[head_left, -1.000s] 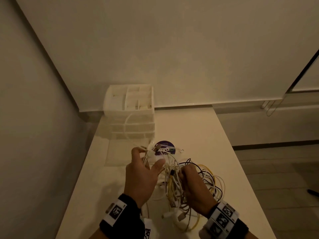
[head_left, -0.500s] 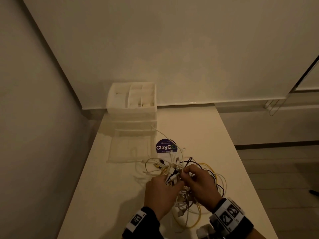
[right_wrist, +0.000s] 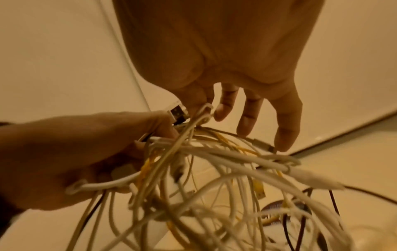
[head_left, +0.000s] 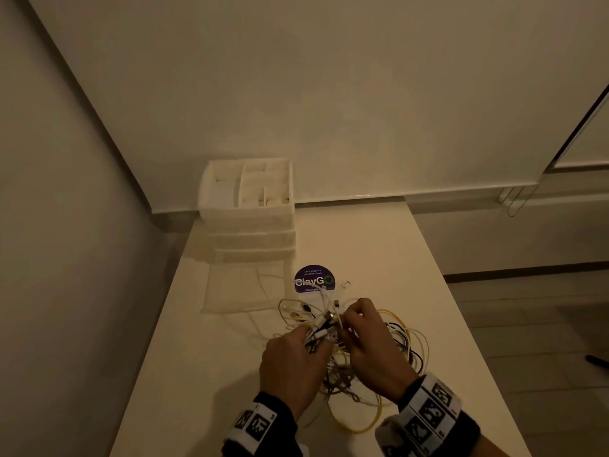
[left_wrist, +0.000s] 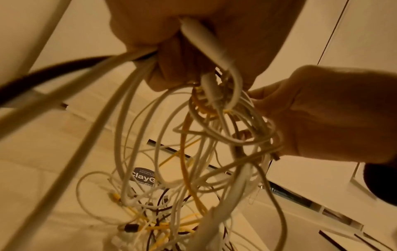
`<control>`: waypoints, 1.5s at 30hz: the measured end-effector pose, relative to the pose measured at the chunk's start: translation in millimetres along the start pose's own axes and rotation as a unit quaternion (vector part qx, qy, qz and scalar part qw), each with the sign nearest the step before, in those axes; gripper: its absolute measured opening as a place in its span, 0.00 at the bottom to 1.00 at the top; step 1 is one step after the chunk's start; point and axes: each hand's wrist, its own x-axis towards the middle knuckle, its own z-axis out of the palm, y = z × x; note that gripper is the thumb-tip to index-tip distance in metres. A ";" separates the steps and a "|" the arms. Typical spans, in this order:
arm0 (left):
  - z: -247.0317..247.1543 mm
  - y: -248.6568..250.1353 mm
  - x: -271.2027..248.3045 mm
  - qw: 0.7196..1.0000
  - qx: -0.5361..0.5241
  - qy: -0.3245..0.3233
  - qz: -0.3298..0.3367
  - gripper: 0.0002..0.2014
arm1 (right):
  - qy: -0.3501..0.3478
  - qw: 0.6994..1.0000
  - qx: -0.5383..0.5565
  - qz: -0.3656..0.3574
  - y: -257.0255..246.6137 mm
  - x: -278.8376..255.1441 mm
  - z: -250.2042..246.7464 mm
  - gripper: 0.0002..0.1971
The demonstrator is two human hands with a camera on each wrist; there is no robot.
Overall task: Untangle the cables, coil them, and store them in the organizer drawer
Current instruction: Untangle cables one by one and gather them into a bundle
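Note:
A tangle of white, yellow and black cables lies bunched on the white table, partly lifted between both hands. My left hand grips a bundle of white and black strands in its curled fingers. My right hand pinches a white cable loop between thumb and forefinger beside a USB plug, its other fingers spread. The white organizer stands at the table's far left corner. Its bottom clear drawer is pulled out toward me.
A round purple sticker is on the table just beyond the tangle. Walls close the left side and the back. The table's right edge drops to a tiled floor.
My left hand has come down from holding a cable end up near the drawer and now grips the tangle next to my right hand. The hands have drawn close together.

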 end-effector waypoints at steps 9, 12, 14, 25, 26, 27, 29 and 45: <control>-19.8 3.9 2.7 0.997 -0.041 -0.048 -0.038 0.19 | 0.035 0.973 0.226 0.015 1.7 -15.5 -9.9 0.09; -22.8 -0.3 5.7 0.996 -0.059 -0.033 -0.053 0.21 | 0.019 0.941 0.336 0.026 -5.0 -15.0 -13.5 0.07; -25.2 -2.4 7.1 0.996 -0.067 -0.013 -0.056 0.22 | -0.008 0.958 0.285 -0.019 -6.3 -19.5 -17.1 0.06; -31.6 5.4 16.6 0.998 -0.058 -0.009 -0.031 0.19 | 0.073 0.952 0.293 -0.056 -37.1 -39.9 -50.6 0.08; -31.7 3.7 18.2 0.997 -0.063 -0.005 -0.033 0.20 | 0.091 0.938 0.332 -0.046 -37.7 -41.3 -53.5 0.08; -31.3 2.4 18.1 0.997 -0.071 -0.005 -0.029 0.20 | 0.116 0.916 0.383 -0.032 -34.9 -42.6 -56.0 0.11; -30.1 5.0 14.2 0.997 -0.080 -0.015 -0.003 0.17 | 0.160 0.854 0.495 0.000 -32.7 -41.7 -61.9 0.17; -47.2 4.8 12.6 0.992 -0.113 -0.049 0.018 0.19 | 0.243 0.843 0.472 0.083 -23.9 -4.0 -72.1 0.10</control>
